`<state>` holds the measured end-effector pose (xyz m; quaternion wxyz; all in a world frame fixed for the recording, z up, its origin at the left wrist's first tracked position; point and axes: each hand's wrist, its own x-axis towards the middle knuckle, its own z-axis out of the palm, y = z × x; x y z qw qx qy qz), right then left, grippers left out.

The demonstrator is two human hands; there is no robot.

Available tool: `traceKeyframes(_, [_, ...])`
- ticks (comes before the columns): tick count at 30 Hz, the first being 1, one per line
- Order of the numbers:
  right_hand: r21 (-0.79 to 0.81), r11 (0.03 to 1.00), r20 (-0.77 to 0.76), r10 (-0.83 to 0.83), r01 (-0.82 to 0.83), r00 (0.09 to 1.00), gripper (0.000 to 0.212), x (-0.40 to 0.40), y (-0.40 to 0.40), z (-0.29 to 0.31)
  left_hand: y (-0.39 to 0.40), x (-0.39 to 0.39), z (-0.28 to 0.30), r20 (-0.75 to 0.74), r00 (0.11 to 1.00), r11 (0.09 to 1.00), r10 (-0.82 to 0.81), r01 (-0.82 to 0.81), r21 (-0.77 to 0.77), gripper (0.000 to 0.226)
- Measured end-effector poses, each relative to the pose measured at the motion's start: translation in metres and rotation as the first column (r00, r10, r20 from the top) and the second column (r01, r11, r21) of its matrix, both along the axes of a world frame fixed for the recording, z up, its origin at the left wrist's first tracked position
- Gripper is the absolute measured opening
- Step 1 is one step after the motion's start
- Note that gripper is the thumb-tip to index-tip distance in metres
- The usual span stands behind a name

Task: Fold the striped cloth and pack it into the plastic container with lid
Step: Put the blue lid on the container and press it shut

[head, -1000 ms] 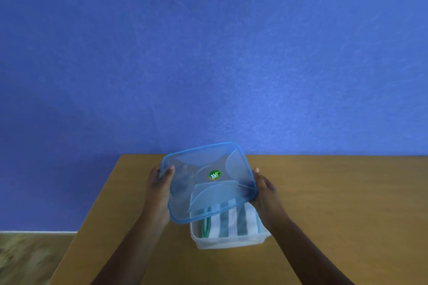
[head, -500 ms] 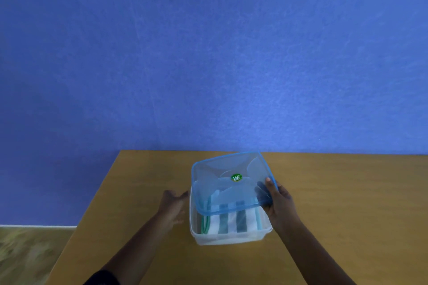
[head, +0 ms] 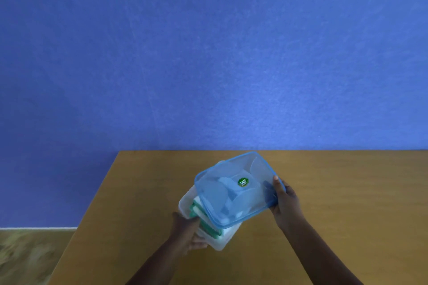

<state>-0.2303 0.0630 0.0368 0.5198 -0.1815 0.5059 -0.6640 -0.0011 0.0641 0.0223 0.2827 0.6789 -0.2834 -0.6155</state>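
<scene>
Nearest the camera, two bare forearms reach forward over the wooden worktop (head: 335,192). The left hand (head: 186,232) grips the near left corner of the clear plastic container (head: 218,242), fingers curled under and around its wall, steadying it. The container sits skewed on the worktop, one corner pointing toward the person. Inside lies the folded striped cloth (head: 203,220), its green and white edges showing along the left side beneath the lid, so the packing step looks done.

Just beyond, the right hand (head: 283,200) pinches the right edge of the blue-rimmed translucent lid (head: 234,192), thumb on top and fingers beneath. The lid hangs tilted above the container, turned out of line with it, its far edge higher, and carries a small green sticker (head: 243,182) near its middle.

The likely trouble is a bad seat: with the lid rotated against the container, its corners may miss the rim, and pressing down could leave one side unlatched. The cloth stands high on the left, so a fold might be trapped under the rim. The container could also slide if the left hand loosens.

Behind the worktop rises a plain blue wall (head: 208,53).
</scene>
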Motion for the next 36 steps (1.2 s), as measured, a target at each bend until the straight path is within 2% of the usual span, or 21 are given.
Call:
traceKeyframes(2, [0.009,1.0,0.0,-0.012,0.012,1.0,0.024,0.003,-0.001,0.001,0.018,-0.009,-0.003,-0.065,0.996,0.998,0.06,-0.059,0.011,0.03])
traceKeyframes(6, [0.051,0.999,-0.013,0.01,-0.009,1.0,0.021,0.008,-0.004,0.002,0.042,-0.016,-0.011,-0.111,0.978,0.983,0.177,-0.181,-0.026,0.055])
traceKeyframes(8, [0.078,0.997,-0.015,0.032,-0.03,0.999,0.022,0.01,-0.005,0.0,0.057,-0.02,-0.011,-0.13,0.977,0.982,0.172,-0.181,-0.058,0.064])
traceKeyframes(10, [0.11,0.993,-0.038,0.047,-0.042,0.998,0.023,0.011,-0.006,-0.002,0.071,-0.025,-0.013,-0.073,0.98,0.954,0.187,-0.199,-0.222,0.093])
traceKeyframes(11, [0.128,0.991,-0.068,0.054,-0.045,0.996,0.024,0.012,-0.008,-0.002,0.075,-0.028,-0.016,-0.034,0.968,0.923,0.25,-0.249,-0.293,0.112])
traceKeyframes(12, [0.152,0.988,-0.107,0.054,-0.037,0.993,0.024,0.012,-0.009,-0.003,0.079,-0.029,-0.019,-0.008,0.949,0.901,0.314,-0.3,-0.313,0.126])
traceKeyframes(13, [0.18,0.983,-0.155,0.056,-0.027,0.986,0.024,0.011,-0.01,-0.003,0.084,-0.028,-0.022,-0.019,0.937,0.895,0.348,-0.338,-0.292,0.127])
traceKeyframes(14, [0.205,0.978,-0.205,0.065,-0.022,0.977,0.026,0.011,-0.012,-0.003,0.087,-0.025,-0.022,-0.043,0.931,0.897,0.364,-0.362,-0.255,0.109])
traceKeyframes(16, [0.243,0.969,-0.283,0.103,-0.033,0.954,0.027,0.011,-0.015,-0.004,0.082,-0.016,-0.019,0.037,0.933,0.92,0.357,-0.345,-0.186,0.055])
traceKeyframes(18, [0.276,0.96,-0.345,0.143,-0.045,0.928,0.024,0.013,-0.021,-0.005,0.07,-0.003,-0.022,0.134,0.935,0.933,0.329,-0.3,-0.197,0.036])
traceKeyframes(21, [0.284,0.957,-0.468,0.193,-0.06,0.862,0.021,0.019,-0.033,-0.005,0.048,0.003,-0.015,0.172,0.941,0.919,0.291,-0.225,-0.323,0.028])
traceKeyframes(24, [0.257,0.965,-0.587,0.202,-0.057,0.784,0.024,0.028,-0.045,-0.007,0.027,-0.008,-0.001,0.183,0.969,0.903,0.167,-0.075,-0.424,0.016])
traceKeyframes(25, [0.251,0.967,-0.642,0.195,-0.037,0.741,0.029,0.03,-0.048,-0.007,0.02,-0.011,0.002,0.206,0.971,0.893,0.121,-0.016,-0.449,0.016])
traceKeyframes(27, [0.278,0.96,-0.775,0.228,-0.006,0.589,0.036,0.032,-0.05,-0.01,0.008,-0.016,0.003,0.299,0.953,0.891,0.043,0.099,-0.443,0.024])
traceKeyframes(29, [0.297,0.955,-0.841,0.265,-0.007,0.472,0.042,0.032,-0.05,-0.013,0.002,-0.017,0.003,0.346,0.938,0.895,0.002,0.153,-0.419,0.027])
traceKeyframes(34, [0.339,0.94,-0.861,0.323,-0.031,0.392,0.061,0.032,-0.05,-0.019,0.011,-0.014,-0.001,0.369,0.929,0.879,-0.025,0.196,-0.434,0.037])
traceKeyframes(36, [0.387,0.92,-0.836,0.377,-0.059,0.398,0.058,0.029,-0.053,-0.02,0.012,-0.014,-0.002,0.371,0.928,0.872,-0.039,0.212,-0.441,0.041])
